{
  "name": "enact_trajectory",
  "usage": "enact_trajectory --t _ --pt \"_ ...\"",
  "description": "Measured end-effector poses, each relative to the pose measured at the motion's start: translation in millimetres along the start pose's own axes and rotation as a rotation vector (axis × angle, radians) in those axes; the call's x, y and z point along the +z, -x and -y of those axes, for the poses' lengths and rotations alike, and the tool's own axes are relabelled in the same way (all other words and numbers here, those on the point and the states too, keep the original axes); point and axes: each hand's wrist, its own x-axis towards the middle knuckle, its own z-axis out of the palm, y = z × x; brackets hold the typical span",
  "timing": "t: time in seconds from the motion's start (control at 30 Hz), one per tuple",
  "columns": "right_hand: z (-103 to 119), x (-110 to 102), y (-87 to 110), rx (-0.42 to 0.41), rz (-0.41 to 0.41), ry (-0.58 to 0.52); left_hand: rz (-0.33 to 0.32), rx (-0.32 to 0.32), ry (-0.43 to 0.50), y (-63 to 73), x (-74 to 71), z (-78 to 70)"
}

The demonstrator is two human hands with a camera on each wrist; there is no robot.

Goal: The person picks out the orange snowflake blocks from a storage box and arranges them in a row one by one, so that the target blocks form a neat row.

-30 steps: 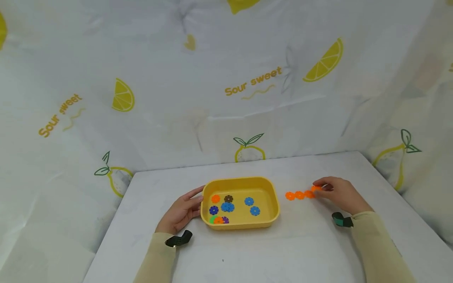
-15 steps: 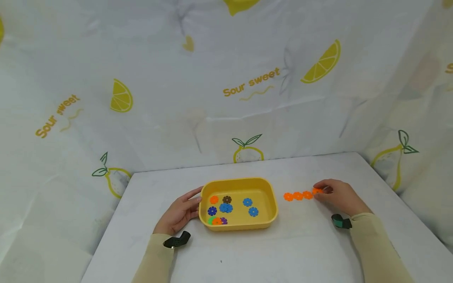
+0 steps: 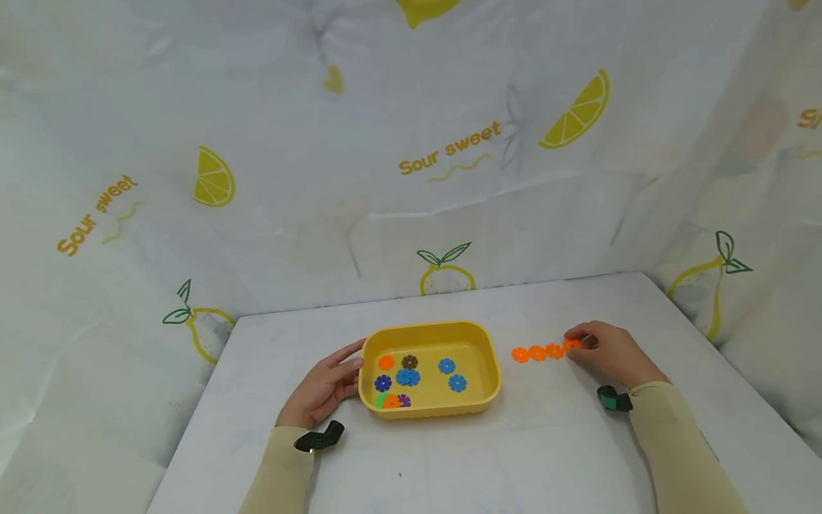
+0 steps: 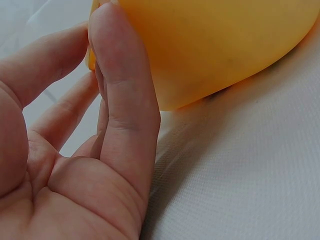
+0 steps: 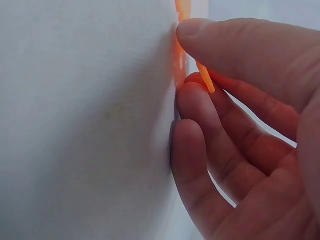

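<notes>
In the head view, my left hand [image 3: 324, 385] grips the left end of a shallow yellow tray [image 3: 429, 412]. The left wrist view shows thumb and fingers at the rim of the tray [image 4: 220, 45]. Farther right, the right hand [image 3: 613, 353] pinches an orange notched snowflake disc [image 3: 572, 345] between thumb and fingers. This disc meets the right end of a row of orange snowflake discs [image 3: 537, 353] lying on the table. From the right wrist, one orange disc [image 5: 205, 78] appears tilted edge-on under the thumb; whether it interlocks with the row cannot be told.
Inside the tray lie several loose discs: blue ones [image 3: 457, 383], a brown one [image 3: 409, 362], a dark blue one [image 3: 382, 383], and orange, green and purple ones toward the front left. A white cloth backdrop [image 3: 289, 257] with lemon prints rises behind the white table [image 3: 488, 464].
The orange disc in my right hand has come down from overlapping the row to its right end. My left hand keeps its grip on the tray. The head view has shifted slightly.
</notes>
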Motion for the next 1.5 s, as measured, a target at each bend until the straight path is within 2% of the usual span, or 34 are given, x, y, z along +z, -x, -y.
enact_trajectory --t 0.77,1.13,1.2,1.3,1.4,1.5 --pt "17.3 6.9 -16.8 -0.061 0.019 0.022 -0.030 0.016 0.025 11.1 -14.7 0.4" --pt "22.1 4.3 -13.6 -0.101 0.004 0.018 -0.039 0.022 -0.005 2.8 -14.4 2.5" --pt "30.0 6.3 -12.7 -0.119 0.010 0.013 -0.023 0.023 -0.017 -0.3 -11.9 2.8" --pt "54.0 10.6 -18.3 -0.152 0.041 0.012 -0.007 0.031 -0.033 -4.0 -8.2 3.3" --pt "89.3 14.2 -30.6 -0.203 0.083 0.037 -0.010 0.031 -0.038 -5.5 -6.7 3.8" --pt "124.6 18.7 -42.6 -0.292 0.137 0.053 -0.014 0.032 -0.046 -5.8 -4.9 2.9"
